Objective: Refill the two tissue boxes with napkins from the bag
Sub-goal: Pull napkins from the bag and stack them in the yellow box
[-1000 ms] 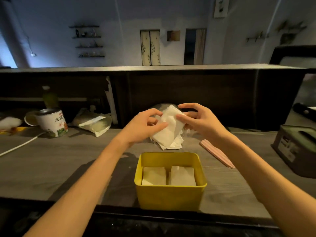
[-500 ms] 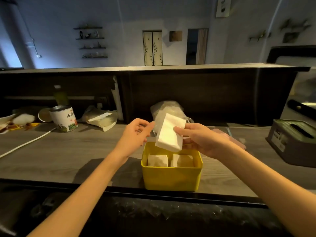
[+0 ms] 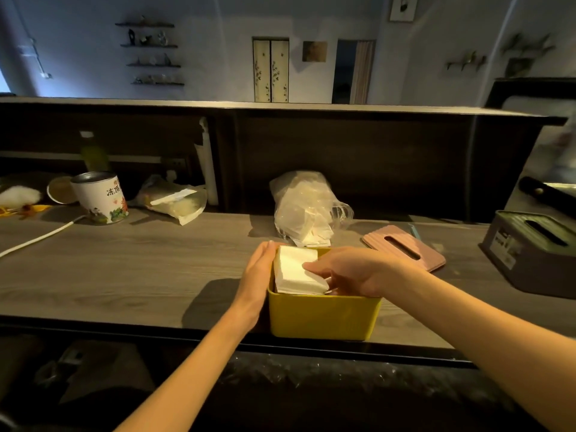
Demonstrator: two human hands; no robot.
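The step in hand, as I judge it, is seating a fresh stack of napkins into the yellow box; the stack sits at the box's left side, its top above the rim and tilted a little. The right hand lies over the box's right half, thumb pressed on the stack's right edge, and its fingers curl down behind the stack (whether they pinch it underneath I cannot tell). The left hand is flat and nearly straight, palm against the box's outer left wall, fingertips touching the stack's left edge, gripping nothing.

To do it well: keep the left palm bracing the wall so the box does not slide; press the stack down evenly with the right thumb so the sheets stay square; release only once it lies level.

The bag of napkins stands just beyond both hands; the pink lid lies beyond the right wrist; the second box, dark and lidded, sits well right of the right forearm.
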